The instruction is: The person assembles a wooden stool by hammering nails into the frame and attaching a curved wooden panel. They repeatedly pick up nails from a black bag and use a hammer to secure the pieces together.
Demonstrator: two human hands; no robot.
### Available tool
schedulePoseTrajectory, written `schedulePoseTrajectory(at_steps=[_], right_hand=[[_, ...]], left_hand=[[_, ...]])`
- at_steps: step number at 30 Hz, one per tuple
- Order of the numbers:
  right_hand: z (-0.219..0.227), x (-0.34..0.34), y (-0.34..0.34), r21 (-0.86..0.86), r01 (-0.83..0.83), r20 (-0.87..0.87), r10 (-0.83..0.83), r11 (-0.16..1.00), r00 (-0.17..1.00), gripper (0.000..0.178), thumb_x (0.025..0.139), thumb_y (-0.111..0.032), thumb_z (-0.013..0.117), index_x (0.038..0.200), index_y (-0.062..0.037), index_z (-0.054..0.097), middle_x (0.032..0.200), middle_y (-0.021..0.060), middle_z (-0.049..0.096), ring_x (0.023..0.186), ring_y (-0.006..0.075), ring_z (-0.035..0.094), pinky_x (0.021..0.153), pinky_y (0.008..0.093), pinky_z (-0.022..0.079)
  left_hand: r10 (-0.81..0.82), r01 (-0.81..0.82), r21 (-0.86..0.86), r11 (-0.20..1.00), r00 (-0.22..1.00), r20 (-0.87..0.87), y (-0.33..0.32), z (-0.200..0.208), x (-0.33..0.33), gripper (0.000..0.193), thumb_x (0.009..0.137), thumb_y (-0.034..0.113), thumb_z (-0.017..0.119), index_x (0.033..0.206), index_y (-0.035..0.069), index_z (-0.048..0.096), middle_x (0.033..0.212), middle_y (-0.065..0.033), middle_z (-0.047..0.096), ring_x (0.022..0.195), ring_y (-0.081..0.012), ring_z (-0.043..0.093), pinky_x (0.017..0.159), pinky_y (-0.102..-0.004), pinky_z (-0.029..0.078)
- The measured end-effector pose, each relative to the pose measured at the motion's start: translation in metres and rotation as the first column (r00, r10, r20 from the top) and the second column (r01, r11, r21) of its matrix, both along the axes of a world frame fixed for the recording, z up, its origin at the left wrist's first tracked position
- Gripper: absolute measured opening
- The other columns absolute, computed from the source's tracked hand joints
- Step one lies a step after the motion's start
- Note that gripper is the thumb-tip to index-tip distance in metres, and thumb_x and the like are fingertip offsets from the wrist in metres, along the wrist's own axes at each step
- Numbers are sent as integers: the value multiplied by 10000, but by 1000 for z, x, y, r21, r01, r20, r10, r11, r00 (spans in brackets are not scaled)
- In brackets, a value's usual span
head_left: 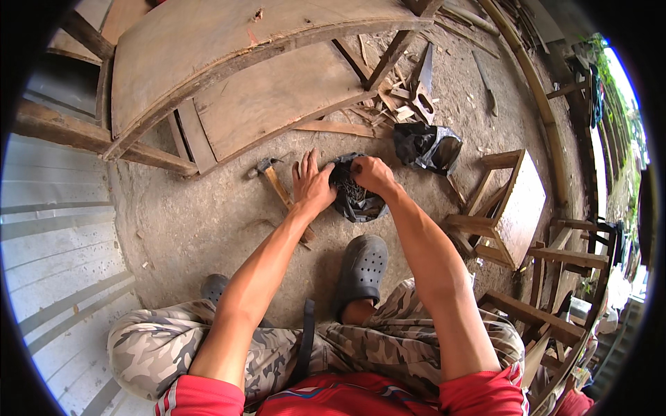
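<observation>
On the dirt floor in front of me stands a black plastic bag [361, 210], its mouth open. Inside it lies a heap of thin dark metal pieces that look like nails [352, 191]. The fingers of my right hand [373, 175] are closed on the bag's far right rim; their tips are partly hidden. My left hand [312, 183] rests against the bag's left side with fingers stretched out, the thumb at the rim. Left of the bag a claw hammer [279, 188] lies on the ground, its wooden handle passing partly under my left forearm.
Ahead is a wooden bench [270, 97] with a low shelf. A second black bag [427, 147], a handsaw [423, 90], wood scraps [374, 114] and a long blade [487, 83] lie beyond. A small wooden stool [520, 208] lies tipped right; metal sheeting [62, 243] is left.
</observation>
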State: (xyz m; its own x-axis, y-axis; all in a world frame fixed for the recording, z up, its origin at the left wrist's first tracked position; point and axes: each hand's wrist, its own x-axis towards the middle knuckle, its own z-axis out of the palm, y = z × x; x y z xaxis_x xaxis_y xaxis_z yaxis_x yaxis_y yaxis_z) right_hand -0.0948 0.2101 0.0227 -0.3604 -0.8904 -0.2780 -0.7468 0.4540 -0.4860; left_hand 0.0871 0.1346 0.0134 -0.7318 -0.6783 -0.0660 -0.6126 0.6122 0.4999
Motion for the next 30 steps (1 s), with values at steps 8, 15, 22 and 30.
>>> schedulePoseTrajectory(at_steps=[8,15,22,30], right_hand=[[-4,-11,-3,18,39,64,-40,999,997,227,774,-232,687,941,-86,733,869,169,717,839,313,704,757,391,549],[6,-32,-6,122,254,524,-280,959,805,205,860,-160,669,994,-13,718,841,28,715,644,101,612,478,269,477],[18,-29,-12,253,56,390,-155,966,908,207,869,-151,667,1014,-13,716,848,34,718,627,94,610,464,256,460],[24,-19,-21,219,116,719,-240,969,652,182,908,-155,670,1046,-41,703,876,20,719,655,92,593,506,261,460]], left_hand=[[16,-16,70,997,1000,-8,-2,2,-3,563,734,196,762,1282,138,643,1555,-196,313,1450,-354,268,1180,-525,227],[55,-37,166,985,993,-107,-8,-6,-5,491,770,201,752,1251,163,662,1488,-167,426,1383,-359,379,1141,-484,318],[33,-20,143,989,995,-93,-9,-8,-5,383,777,170,726,1159,186,714,1478,-150,448,1378,-339,391,1141,-473,317],[122,-80,136,988,934,-336,-12,-6,-1,241,812,133,700,1052,129,713,1239,-104,627,1190,-306,556,1017,-435,427]])
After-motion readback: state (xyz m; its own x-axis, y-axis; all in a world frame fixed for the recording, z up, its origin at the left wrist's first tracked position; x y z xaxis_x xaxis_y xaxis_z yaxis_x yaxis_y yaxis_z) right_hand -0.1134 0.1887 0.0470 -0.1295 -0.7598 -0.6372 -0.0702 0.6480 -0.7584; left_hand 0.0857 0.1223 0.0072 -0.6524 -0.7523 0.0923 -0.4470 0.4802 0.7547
